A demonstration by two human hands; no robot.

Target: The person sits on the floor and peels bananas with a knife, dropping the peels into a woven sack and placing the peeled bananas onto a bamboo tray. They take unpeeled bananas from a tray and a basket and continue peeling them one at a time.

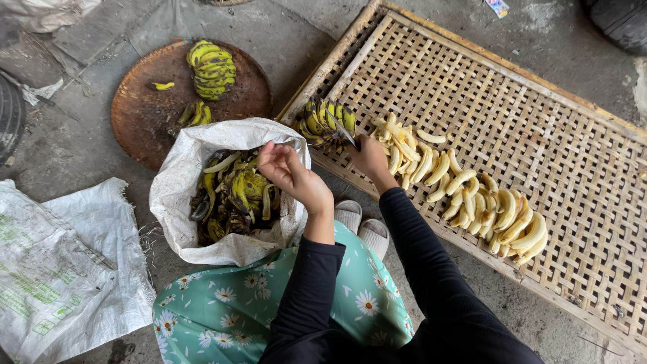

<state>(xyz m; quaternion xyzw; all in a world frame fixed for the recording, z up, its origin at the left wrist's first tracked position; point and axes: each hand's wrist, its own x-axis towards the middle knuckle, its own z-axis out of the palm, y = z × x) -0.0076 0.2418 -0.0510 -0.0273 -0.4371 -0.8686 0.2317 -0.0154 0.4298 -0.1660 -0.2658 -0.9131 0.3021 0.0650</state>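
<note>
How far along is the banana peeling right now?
Done: a long row of peeled bananas lies on the woven bamboo tray, and the white sack holds a heap of peels. In hand: the right hand has a knife at an unpeeled bunch, while the left hand is over the sack. Left: unpeeled bunches on the round tray.

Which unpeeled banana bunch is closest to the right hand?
The bunch on the woven bamboo tray's near-left corner, right beside the right hand. The other two bunches lie apart on the round brown tray.
</note>
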